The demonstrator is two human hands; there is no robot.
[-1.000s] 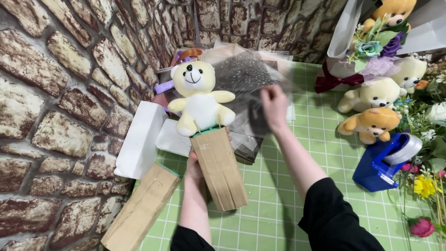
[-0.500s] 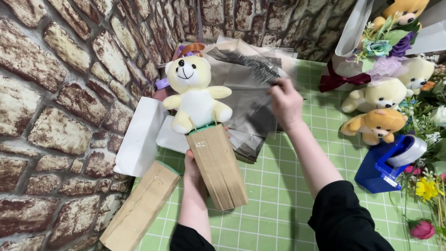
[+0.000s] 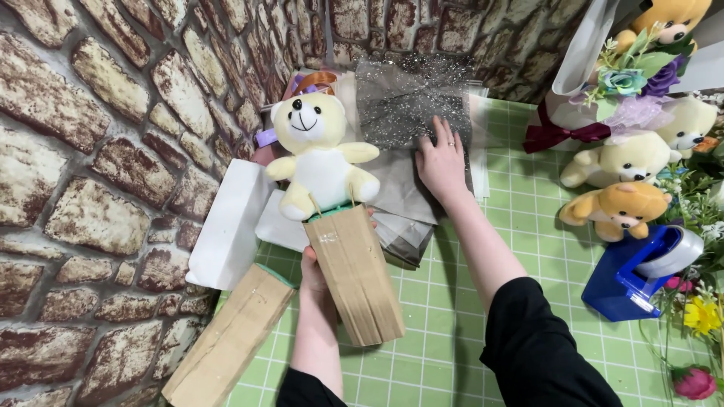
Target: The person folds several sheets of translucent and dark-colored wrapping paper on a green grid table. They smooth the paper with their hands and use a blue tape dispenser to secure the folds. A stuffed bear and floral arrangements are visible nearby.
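Two hands are at work, and each needs a different touch. Your left hand [image 3: 315, 265] is mostly hidden behind the brown paper sleeve [image 3: 354, 283]; it seems to be closed around the sleeve from behind, though the fingers themselves cannot be seen. The cream teddy bear [image 3: 320, 158] sits upright out of the sleeve's top end, toward 12 o'clock from that hand. Keep the sleeve's mouth pointing up, so the bear does not tip out sideways.

Your right hand [image 3: 442, 162] lies flat and open, fingers spread, on the stack of grey wrapping sheets [image 3: 403, 200], at about 2 o'clock from the bear. Just beyond the fingertips, toward 12 o'clock, is a sheet of glittery mesh [image 3: 411, 94]. It grips nothing; the palm is only pressing down. To lift a single sheet cleanly, I would judge it best to slide the fingertips to an edge and pinch there, not to drag the whole pile.

A second brown sleeve [image 3: 230, 339] lies on the green checked surface [image 3: 452, 332] at 8 o'clock, clear of your arm.
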